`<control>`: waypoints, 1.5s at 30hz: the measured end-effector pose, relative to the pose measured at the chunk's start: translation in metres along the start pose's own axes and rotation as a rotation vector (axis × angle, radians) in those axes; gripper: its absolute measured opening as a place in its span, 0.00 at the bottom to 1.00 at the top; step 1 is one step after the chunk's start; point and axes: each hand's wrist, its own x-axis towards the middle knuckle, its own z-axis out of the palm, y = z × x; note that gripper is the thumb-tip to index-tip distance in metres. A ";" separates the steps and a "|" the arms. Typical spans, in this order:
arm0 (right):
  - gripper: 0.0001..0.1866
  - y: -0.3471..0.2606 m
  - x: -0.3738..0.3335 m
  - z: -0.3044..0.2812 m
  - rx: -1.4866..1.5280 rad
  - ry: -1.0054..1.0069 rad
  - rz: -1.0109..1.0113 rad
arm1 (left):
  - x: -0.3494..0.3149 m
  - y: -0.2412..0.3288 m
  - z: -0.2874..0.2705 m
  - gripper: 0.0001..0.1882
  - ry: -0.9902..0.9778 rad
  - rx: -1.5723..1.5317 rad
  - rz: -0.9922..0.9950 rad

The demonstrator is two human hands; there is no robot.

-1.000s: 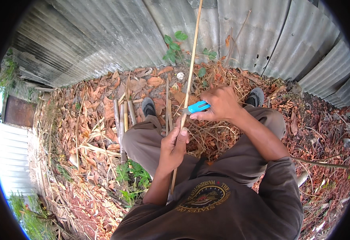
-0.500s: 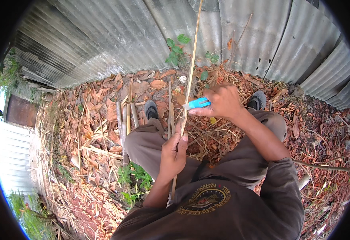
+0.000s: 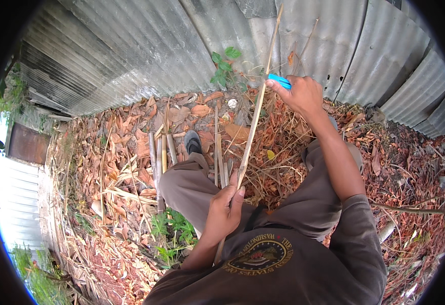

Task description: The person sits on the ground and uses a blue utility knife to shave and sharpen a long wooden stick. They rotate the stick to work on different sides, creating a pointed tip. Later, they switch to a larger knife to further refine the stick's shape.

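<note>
A long, thin strip that looks like split bamboo (image 3: 253, 124) slants up and away from my lap toward the metal fence. My left hand (image 3: 226, 209) is closed around its near part, and the tail end runs back along my left forearm. Farther up, my right hand (image 3: 304, 94) grips a bright blue utility knife (image 3: 279, 81). The knife's front end meets the strip's right edge; the blade itself is too small to make out.
A corrugated metal fence (image 3: 146, 46) stands across the far side. Several cut bamboo pieces (image 3: 159, 162) lie left of my left leg. Dry leaves (image 3: 131, 119) cover the ground, with green plants (image 3: 174, 226) near my left knee and a thin branch (image 3: 410, 209) at right.
My right hand and the utility knife have slid up and away along the strip. The strip's far end now leans more to the right. My left hand has shifted slightly nearer my body.
</note>
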 end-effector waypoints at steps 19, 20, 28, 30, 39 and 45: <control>0.14 -0.029 -0.036 0.010 1.580 -0.403 0.353 | -0.027 -0.074 -0.015 0.26 -0.389 -0.526 -0.293; 0.14 -0.034 -0.041 0.014 1.570 -0.442 0.340 | -0.017 -0.073 -0.014 0.26 -0.349 -0.576 -0.279; 0.12 -0.047 -0.050 0.034 1.255 -0.505 0.202 | 0.118 -0.028 0.001 0.20 -0.428 -0.684 -0.234; 0.13 -0.027 -0.035 0.034 0.996 -0.468 0.147 | 0.135 -0.030 0.011 0.18 -0.432 -0.657 -0.257; 0.27 -0.019 0.007 -0.012 0.103 -0.250 -0.229 | 0.165 -0.028 -0.004 0.15 -0.412 -0.873 -0.431; 0.35 -0.033 -0.005 0.029 0.014 -0.319 -0.347 | 0.156 -0.040 0.002 0.16 -0.349 -0.900 -0.532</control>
